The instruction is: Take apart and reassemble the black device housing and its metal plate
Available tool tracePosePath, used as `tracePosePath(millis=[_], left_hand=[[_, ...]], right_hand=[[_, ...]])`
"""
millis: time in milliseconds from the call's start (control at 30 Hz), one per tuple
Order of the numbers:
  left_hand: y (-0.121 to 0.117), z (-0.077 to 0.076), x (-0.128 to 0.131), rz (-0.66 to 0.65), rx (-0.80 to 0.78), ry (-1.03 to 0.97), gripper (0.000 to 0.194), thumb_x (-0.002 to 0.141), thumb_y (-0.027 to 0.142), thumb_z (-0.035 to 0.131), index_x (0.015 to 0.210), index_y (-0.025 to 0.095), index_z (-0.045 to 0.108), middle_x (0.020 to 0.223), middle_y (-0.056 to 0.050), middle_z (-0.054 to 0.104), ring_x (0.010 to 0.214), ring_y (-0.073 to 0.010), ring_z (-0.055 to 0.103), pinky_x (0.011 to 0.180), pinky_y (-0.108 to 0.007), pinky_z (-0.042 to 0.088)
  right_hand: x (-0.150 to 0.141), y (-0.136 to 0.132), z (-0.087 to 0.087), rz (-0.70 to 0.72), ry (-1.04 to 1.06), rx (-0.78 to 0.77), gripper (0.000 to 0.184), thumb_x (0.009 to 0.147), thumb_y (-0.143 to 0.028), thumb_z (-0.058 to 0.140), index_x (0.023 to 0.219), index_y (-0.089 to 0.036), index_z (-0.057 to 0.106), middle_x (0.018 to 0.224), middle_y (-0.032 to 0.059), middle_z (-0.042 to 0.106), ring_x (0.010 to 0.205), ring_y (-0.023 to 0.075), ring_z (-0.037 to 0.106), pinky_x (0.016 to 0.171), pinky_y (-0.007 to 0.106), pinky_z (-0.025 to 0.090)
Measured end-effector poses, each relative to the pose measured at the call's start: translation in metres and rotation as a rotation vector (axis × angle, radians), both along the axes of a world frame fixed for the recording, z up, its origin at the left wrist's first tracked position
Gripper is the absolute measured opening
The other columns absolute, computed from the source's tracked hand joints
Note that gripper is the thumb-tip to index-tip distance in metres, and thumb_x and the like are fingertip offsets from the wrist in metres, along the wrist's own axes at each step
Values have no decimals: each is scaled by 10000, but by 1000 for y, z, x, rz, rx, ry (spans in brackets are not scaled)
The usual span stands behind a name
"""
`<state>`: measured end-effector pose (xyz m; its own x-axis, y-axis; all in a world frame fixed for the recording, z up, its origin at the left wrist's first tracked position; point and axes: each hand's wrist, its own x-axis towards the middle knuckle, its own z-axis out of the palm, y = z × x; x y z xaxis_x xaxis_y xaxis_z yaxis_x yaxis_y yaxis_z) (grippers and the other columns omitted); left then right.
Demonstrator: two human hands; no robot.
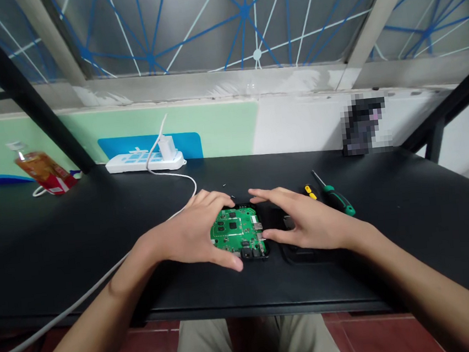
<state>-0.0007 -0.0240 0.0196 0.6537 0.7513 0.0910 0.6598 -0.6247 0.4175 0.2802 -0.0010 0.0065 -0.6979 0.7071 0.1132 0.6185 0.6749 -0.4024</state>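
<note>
A green circuit board [233,227] sits in a shallow black case on the black table. My left hand [192,232] spans its left side, fingers at the far edge and thumb at the near edge, gripping it. On the other side, my right hand [305,219] is open, fingers and thumb apart. Its thumb tip is at the metal ports along the board's right edge; whether it presses on them I cannot tell. Beneath that hand lies a black plastic cover [304,255], partly hidden.
Right of my hands lie a green-handled screwdriver [338,200] and a small yellow-and-black item [309,192]. A white power strip [134,163] with a plugged-in charger stands by the wall, its white cable [103,280] crossing the left. An orange drink bottle [45,169] leans back left. Tiny screws [232,197] lie beyond the board.
</note>
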Motion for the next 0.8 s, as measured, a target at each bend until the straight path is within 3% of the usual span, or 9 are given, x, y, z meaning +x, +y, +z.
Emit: tracePosePath(millis=[100,267,400,600,700,800], left_hand=[[-1,-4,6,-50,6,-10,1044,643,680,849,1464,209,409,1465,-176,502,1345,-408,456,1107,-575,400],[0,-6,2,-46,-38,-19,1100,684,550,862,1547,216,267,1576,-190,389,1432,-414,382,1134,-591,387],[4,-5,-8,-3,-83,-2,1155,656,517,878,1552,220,213,1594,-201,333,1467,-415,339,1151,-591,369],[6,2,-19,94,-156,63,1228,599,491,911,1567,221,205,1563,-193,366,1456,-453,345,1156,-607,345],[5,6,-22,135,-211,84,1309,556,486,922,1588,184,175,1562,-205,360,1453,-480,327,1149,-619,341],[5,9,-25,146,-251,100,1347,540,498,914,1605,189,149,1563,-198,359,1462,-502,288,1145,-635,328]], right_hand=[[-3,-1,-2,8,5,11,827,886,-551,632,1580,-246,303,1488,115,562,1339,275,554,1093,483,525],[-7,-3,-2,2,20,14,829,882,-604,618,1566,-228,338,1496,137,547,1359,281,548,1142,491,483],[1,0,1,-41,31,-16,861,867,-636,620,1581,-283,294,1467,115,573,1345,292,558,1039,493,561],[46,-1,6,-157,-49,2,926,809,-661,672,1577,-321,282,1481,96,571,1359,318,563,1100,557,515],[72,-7,3,-172,-111,8,937,778,-663,703,1556,-289,341,1581,111,469,1448,342,477,1187,575,430],[92,-14,-2,-178,-194,6,994,760,-675,713,1582,-299,300,1651,117,365,1530,363,347,1226,600,360]])
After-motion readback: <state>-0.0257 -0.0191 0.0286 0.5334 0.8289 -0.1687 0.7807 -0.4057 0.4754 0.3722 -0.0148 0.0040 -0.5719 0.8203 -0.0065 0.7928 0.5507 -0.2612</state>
